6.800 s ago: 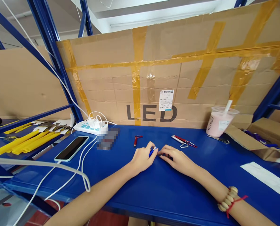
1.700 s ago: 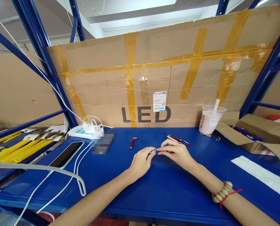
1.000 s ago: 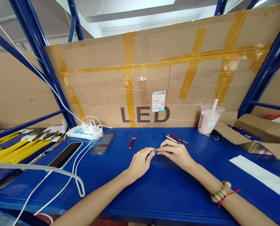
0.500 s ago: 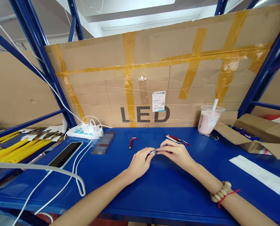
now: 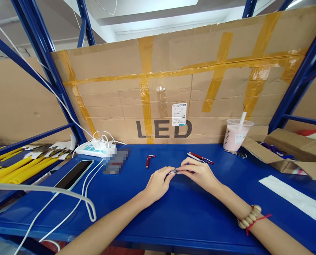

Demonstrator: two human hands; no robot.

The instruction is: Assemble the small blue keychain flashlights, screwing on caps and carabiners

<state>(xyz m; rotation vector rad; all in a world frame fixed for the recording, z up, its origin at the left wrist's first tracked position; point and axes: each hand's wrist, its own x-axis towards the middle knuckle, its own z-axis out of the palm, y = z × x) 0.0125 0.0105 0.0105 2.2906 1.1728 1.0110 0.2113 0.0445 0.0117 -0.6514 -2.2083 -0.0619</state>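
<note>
Both hands meet over the middle of the blue tabletop (image 5: 189, 212). My left hand (image 5: 159, 182) is closed, pinching a small silvery metal piece (image 5: 173, 171) between thumb and fingers. At the piece's other end the fingertips of my right hand (image 5: 197, 173) are pinched too. Its exact kind is too small to make out. Beyond my left hand lies a short red part with a bent-out metal clip (image 5: 147, 162), like a pen's upper half. Just behind my right hand are slim red and silver pen-like pieces (image 5: 201, 158), partly hidden by the fingers.
A white power strip (image 5: 94, 148) with plugs and cables, a phone (image 5: 74, 175) and a pixelated patch (image 5: 116, 161) lie on the left. On the right stand a pink drink cup (image 5: 236, 136), an open cardboard box (image 5: 285, 156) and a white strip (image 5: 293, 197). Cardboard (image 5: 115, 106) walls the back.
</note>
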